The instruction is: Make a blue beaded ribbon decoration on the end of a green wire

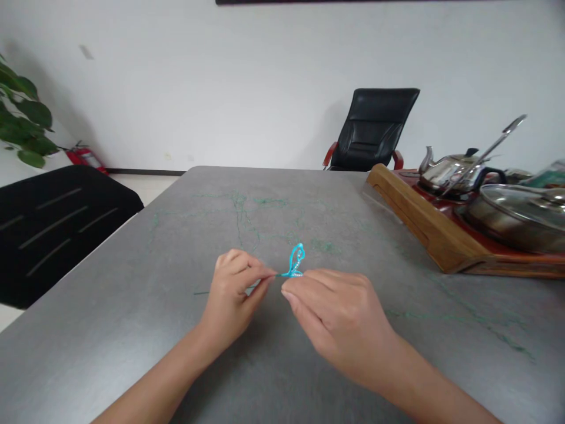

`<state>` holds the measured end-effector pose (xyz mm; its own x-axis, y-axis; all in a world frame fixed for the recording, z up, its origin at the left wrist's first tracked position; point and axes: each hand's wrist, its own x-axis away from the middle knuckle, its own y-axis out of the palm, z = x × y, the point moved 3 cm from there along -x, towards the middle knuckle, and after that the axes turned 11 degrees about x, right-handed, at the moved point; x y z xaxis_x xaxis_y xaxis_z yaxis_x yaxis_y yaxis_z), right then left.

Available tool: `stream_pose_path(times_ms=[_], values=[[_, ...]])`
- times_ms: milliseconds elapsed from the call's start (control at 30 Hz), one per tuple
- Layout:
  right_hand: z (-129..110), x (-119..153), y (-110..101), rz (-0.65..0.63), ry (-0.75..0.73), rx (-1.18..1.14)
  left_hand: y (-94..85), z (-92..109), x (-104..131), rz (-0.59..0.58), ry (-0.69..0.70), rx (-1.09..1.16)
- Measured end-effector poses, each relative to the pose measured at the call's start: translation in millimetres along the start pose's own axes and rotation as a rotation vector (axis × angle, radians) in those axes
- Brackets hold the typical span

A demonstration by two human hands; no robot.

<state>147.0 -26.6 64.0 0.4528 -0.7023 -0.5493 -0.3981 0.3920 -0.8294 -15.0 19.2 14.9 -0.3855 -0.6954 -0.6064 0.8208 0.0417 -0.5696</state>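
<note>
Grey and smooth, the bench (110,330) fills most of the lower frame before you, with fine green threads (271,202) scattered across its middle and lower right. Past its far edge, at the upper right of centre, stands a black chair (379,126). A wooden tray (410,218) takes up the right edge of the frame, bearing a lidded pan (507,221) and, behind that, a metal kettle (445,171).

At the centre, your hands work close together above the bench. Your right hand (339,318) is curled, its fingertips closed at the lower right edge of the blue looped piece, though the back of the hand hides the exact grip. Your left hand (233,288) pinches a dark green wire (202,293) between thumb and forefinger; its loose end shows to the left of that hand. Between your fingertips the blue looped piece (293,270), edged with pale, bead-like dots, stands up at the wire's end, slightly right of centre.

You seem to be at the joining or shaping step, where wire meets loop. From here, the next move calls for a steady left pinch and light right fingers, so that the loop isn't crushed.
</note>
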Motion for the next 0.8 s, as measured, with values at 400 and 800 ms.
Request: stream_pose_path(times_ms=[400,800], values=[[58,-10,7,-0.143,0.384,-0.319,1.1,11,-4,-0.287,0.089,0.256],[78,-2,67,-0.313,0.586,-0.768,-7.0,-1,-5,0.003,-0.125,0.373]])
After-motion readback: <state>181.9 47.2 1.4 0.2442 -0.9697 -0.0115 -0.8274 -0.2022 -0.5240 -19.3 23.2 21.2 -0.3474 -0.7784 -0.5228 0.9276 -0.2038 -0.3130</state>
